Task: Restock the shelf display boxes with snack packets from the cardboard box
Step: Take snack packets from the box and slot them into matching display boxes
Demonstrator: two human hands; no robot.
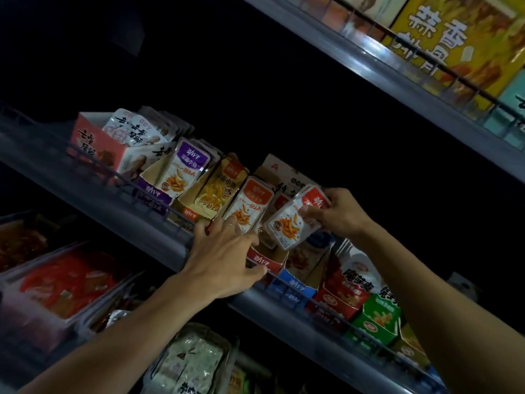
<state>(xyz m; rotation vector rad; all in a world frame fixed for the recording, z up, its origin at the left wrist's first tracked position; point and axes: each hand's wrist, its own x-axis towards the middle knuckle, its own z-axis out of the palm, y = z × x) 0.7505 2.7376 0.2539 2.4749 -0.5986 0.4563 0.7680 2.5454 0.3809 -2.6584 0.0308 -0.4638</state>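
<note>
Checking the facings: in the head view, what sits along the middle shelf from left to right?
Pink display box → purple packets → yellow packets → orange packet → red packets held by the right hand → green display box.

Shelf point(159, 240) run from centre left to lower right, display boxes point(159, 191) lined along it, packets point(250, 206) stood in them, left hand point(227, 251) placed at the rail, packet stack point(295, 220) held right of it by right hand point(341, 214), upper shelf point(397, 78) at upper right
</note>
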